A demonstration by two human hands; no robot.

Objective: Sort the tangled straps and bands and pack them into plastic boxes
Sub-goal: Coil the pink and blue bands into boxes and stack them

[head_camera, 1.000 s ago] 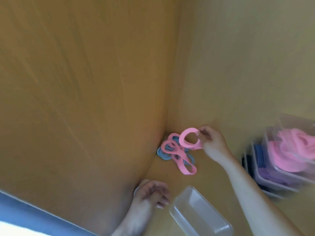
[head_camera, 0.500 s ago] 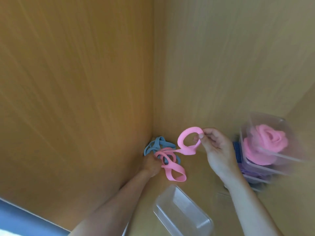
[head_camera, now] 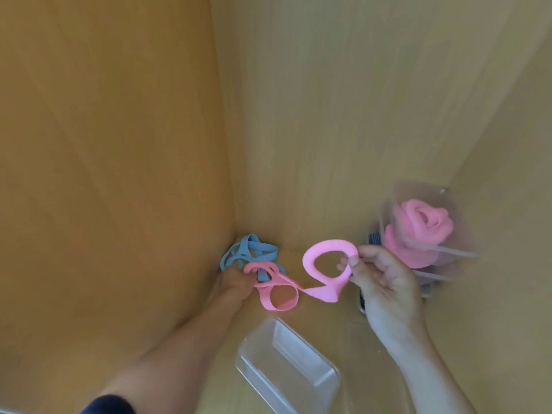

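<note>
Wooden shelf corner (head_camera: 298,144) boxing us in, our right hand (head_camera: 385,282) pinching the pink band (head_camera: 325,264) into a raised loop, strap running leftward to the blue tangle (head_camera: 251,252), left hand (head_camera: 236,282) gripping there, clear box (head_camera: 298,380) sitting open nearby.

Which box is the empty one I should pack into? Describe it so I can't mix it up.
Start at the back left corner of the wooden shelf, where the blue bands lie tangled, then come straight toward the camera. The empty clear box sits nearest the viewer, between both forearms. Unlike the clear box of pink rolls at the right, it holds nothing.
</note>
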